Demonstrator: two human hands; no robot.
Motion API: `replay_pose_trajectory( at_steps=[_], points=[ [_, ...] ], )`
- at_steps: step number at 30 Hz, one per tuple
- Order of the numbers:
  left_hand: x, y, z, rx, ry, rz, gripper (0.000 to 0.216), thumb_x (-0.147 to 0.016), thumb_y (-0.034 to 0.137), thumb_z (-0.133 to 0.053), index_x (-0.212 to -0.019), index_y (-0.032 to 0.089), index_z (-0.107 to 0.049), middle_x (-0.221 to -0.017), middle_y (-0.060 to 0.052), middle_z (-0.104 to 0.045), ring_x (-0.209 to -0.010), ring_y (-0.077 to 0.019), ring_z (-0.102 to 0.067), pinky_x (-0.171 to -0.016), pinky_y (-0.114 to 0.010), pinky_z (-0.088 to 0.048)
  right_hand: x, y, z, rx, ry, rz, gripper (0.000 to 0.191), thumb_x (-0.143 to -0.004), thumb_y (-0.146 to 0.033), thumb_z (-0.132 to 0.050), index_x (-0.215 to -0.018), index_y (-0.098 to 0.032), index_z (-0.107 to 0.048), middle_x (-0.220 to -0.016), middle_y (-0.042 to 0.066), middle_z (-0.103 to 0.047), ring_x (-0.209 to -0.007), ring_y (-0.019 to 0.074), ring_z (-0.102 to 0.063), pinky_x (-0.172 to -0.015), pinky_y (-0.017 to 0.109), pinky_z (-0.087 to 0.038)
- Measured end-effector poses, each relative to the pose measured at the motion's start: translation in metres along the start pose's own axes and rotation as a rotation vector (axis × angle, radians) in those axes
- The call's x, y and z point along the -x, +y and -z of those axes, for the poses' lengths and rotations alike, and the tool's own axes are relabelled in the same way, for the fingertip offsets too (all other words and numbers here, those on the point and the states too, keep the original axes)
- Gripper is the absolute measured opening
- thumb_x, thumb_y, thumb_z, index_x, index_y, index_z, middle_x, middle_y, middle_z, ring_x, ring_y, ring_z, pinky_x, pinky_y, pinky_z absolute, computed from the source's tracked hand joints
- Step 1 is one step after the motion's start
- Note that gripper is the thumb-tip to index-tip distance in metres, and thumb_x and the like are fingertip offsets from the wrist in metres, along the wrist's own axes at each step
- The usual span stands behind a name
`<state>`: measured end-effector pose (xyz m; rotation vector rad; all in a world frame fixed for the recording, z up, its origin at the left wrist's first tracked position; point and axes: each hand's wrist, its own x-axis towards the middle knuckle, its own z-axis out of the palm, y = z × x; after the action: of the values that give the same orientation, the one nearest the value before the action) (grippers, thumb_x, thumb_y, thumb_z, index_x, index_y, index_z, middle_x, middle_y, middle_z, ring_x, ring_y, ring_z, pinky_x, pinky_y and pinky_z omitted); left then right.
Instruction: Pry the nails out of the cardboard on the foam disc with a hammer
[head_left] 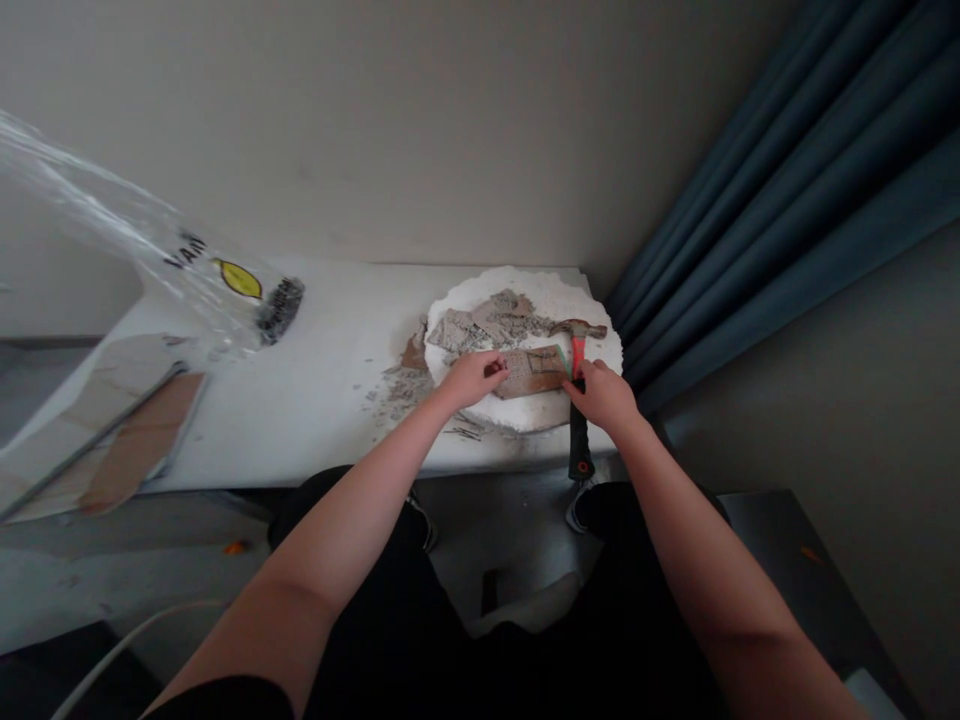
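Observation:
A flat brown tile-like piece [531, 372] with dark drawn lines and a green edge lies on a round white slab [517, 415]. At its left end is my left hand [474, 380], fingers curled together in a pinch; what they hold, if anything, is too small to make out. My right hand [606, 398] closes its thumb and fingers at the right end of the piece, over the hammer. The hammer [578, 345] has a rusty head, red neck and black grip; it lies on the slab with its handle past the near edge.
Grey-brown rubble [495, 318] covers the slab's far part and spills left onto the white table [330, 400]. Thin dark sticks [466, 432] lie by the slab's near edge. Leftward are clear plastic wrap [187, 270], a brown panel [142, 445] and a metal bar [97, 440]. Blue curtains [750, 200] hang right.

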<state>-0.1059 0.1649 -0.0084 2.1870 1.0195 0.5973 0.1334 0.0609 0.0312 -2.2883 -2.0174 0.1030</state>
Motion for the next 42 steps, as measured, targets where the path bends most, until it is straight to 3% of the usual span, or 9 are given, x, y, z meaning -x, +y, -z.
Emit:
replay_pose_trajectory(
  at_steps=[12, 30, 39, 42],
  points=[
    [0.000, -0.014, -0.003, 0.016, 0.016, -0.005, 0.017, -0.088, 0.031, -0.058, -0.079, 0.017, -0.061, -0.085, -0.005, -0.061, -0.079, -0.0182, -0.058, -0.074, -0.033, -0.047, 0.000, 0.014, 0.002, -0.030, 0.004, 0.001, 0.021, -0.097, -0.038, -0.061, -0.102, -0.017, -0.062, -0.099, 0.009, -0.067, -0.081, 0.0227, -0.065, -0.065, 0.030, -0.038],
    [0.001, -0.013, -0.005, -0.017, 0.021, -0.026, 0.020, -0.090, 0.033, -0.057, -0.080, 0.018, -0.061, -0.084, -0.005, -0.061, -0.080, -0.0190, -0.059, -0.075, -0.033, -0.047, -0.005, 0.022, 0.000, -0.058, 0.017, 0.019, 0.017, -0.096, -0.036, -0.062, -0.099, -0.019, -0.063, -0.096, 0.008, -0.067, -0.081, 0.0223, -0.063, -0.065, 0.029, -0.038],
    [0.001, -0.010, -0.002, -0.077, -0.001, -0.039, 0.017, -0.091, 0.030, -0.056, -0.082, 0.018, -0.062, -0.084, -0.005, -0.062, -0.080, -0.0193, -0.059, -0.074, -0.033, -0.046, -0.005, 0.020, 0.007, -0.025, -0.063, -0.021, 0.021, -0.099, -0.039, -0.058, -0.102, -0.019, -0.062, -0.104, 0.010, -0.070, -0.090, 0.0252, -0.068, -0.071, 0.031, -0.044],
    [0.001, -0.009, -0.002, -0.118, -0.008, -0.052, 0.017, -0.092, 0.030, -0.055, -0.085, 0.018, -0.063, -0.086, -0.006, -0.063, -0.082, -0.0199, -0.060, -0.077, -0.034, -0.047, 0.005, 0.014, 0.010, 0.014, -0.157, -0.099, 0.033, -0.100, -0.048, -0.055, -0.109, -0.017, -0.060, -0.105, 0.015, -0.072, -0.097, 0.0312, -0.070, -0.074, 0.035, -0.047]
  ],
)
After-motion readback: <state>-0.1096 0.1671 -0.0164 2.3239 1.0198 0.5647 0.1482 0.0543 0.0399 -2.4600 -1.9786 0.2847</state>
